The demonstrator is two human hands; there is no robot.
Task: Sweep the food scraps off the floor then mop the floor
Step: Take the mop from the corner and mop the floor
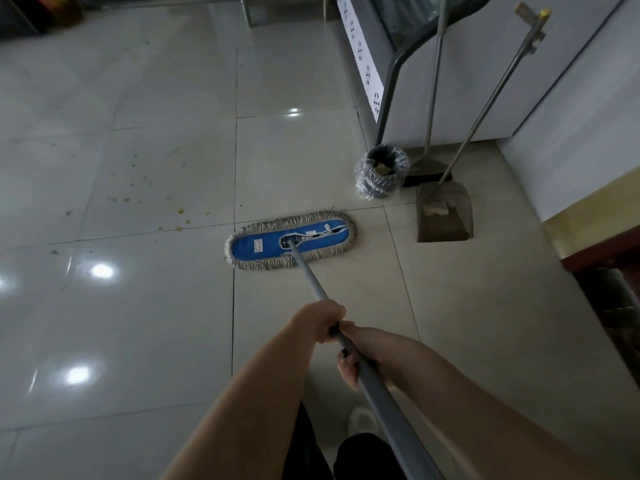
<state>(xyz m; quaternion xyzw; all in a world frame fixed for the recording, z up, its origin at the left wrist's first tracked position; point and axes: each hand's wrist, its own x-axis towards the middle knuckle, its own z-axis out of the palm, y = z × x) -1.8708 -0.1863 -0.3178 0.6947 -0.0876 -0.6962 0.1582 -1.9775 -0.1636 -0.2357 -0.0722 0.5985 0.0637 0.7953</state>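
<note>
The flat blue mop [291, 240] with a grey fringed pad is laid on the glossy tiled floor [138, 341], right of the yellowish scraps [180, 212]; its stiff, probably light grey metal pole [311, 282] is gripped mid-shaft by the left hand [320, 322] and right hand [360, 356], fingers wrapped; easy gliding is expected.

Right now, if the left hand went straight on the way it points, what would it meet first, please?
Probably the blue mop head, flat on the floor: the left hand grips the mop handle and points along it, with only bare handle between.
</note>
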